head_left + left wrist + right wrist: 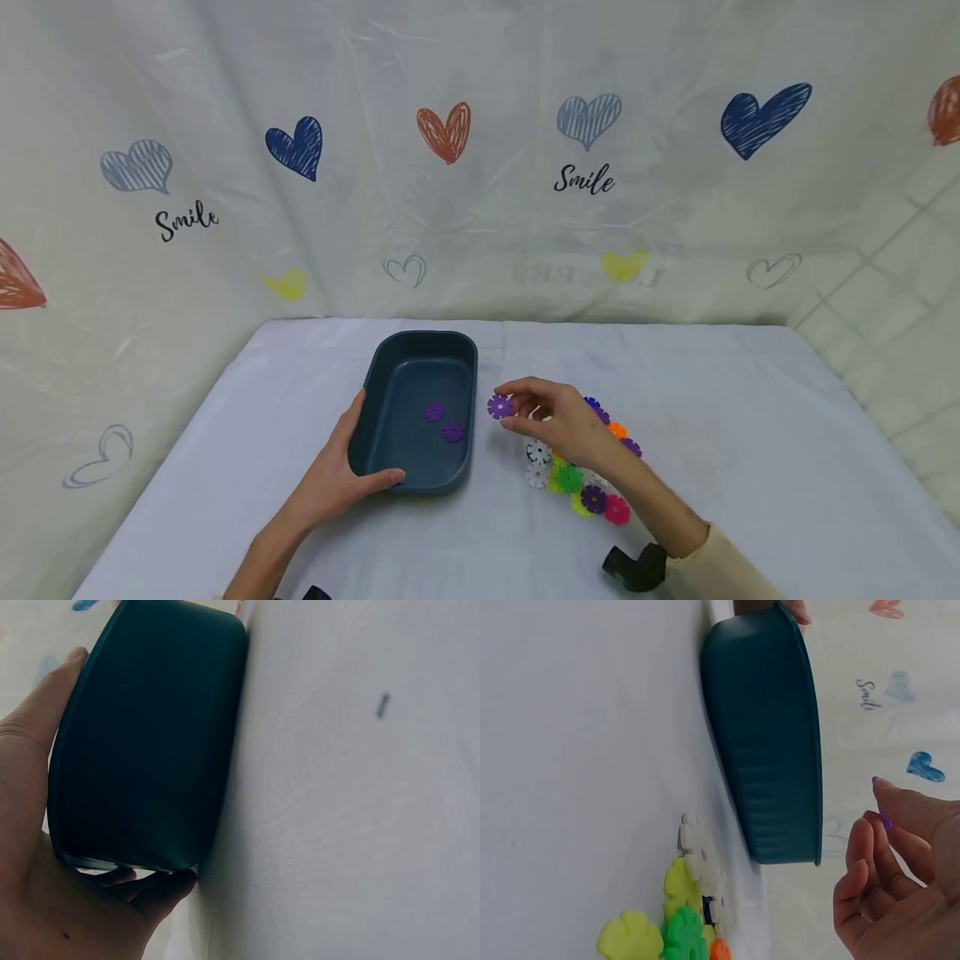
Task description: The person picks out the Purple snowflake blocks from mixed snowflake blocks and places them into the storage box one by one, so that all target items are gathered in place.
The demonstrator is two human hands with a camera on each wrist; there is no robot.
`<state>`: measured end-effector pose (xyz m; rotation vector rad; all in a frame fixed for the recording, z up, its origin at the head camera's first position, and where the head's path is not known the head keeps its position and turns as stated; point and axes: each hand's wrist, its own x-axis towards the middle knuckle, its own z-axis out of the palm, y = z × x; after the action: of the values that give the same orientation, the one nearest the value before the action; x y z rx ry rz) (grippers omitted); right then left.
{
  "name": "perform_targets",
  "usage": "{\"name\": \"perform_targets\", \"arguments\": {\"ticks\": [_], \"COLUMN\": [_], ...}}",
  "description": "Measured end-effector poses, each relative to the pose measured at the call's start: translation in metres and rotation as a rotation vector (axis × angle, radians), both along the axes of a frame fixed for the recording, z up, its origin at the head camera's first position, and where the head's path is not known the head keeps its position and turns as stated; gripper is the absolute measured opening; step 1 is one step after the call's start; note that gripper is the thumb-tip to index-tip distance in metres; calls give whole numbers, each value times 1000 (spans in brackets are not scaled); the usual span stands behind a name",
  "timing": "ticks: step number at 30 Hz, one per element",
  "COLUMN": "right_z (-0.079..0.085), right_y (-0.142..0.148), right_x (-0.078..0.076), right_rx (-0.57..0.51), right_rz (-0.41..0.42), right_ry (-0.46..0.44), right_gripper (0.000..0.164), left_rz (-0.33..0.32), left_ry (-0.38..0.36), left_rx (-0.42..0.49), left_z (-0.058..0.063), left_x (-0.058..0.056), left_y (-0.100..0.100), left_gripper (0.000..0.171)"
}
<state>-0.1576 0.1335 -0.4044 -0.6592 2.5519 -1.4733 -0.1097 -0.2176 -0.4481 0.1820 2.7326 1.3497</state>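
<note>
A dark teal rectangular tub [405,379] rests on the table, with two purple snowflake discs [453,431] lying inside it. My left hand [337,467] grips the tub's near left corner, its thumb at the near rim and its fingers along the left side. Between thumb and fingertips, my right hand [555,417] pinches another purple snowflake disc [500,407], just right of the tub and above the table. In the right wrist view that disc shows only as a thin purple edge. Below the right hand and forearm is a spread of multicoloured snowflake discs [570,479], partly covered by them.
A white cloth covers the table [750,433]. Behind it hangs a pale curtain [495,217] printed with hearts and "Smile". A black wrist device [636,568] sits by the right sleeve.
</note>
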Motion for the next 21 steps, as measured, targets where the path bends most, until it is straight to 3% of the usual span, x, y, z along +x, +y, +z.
{"name": "perform_targets", "arguments": {"ticks": [21], "right_z": [0], "right_y": [-27], "right_x": [3], "right_rx": [-63], "right_rz": [92], "right_ry": [17], "right_gripper": [37], "left_rz": [9], "left_ry": [-22], "left_rx": [-15], "left_z": [3], "left_x": [1], "left_y": [0], "left_gripper": [127]}}
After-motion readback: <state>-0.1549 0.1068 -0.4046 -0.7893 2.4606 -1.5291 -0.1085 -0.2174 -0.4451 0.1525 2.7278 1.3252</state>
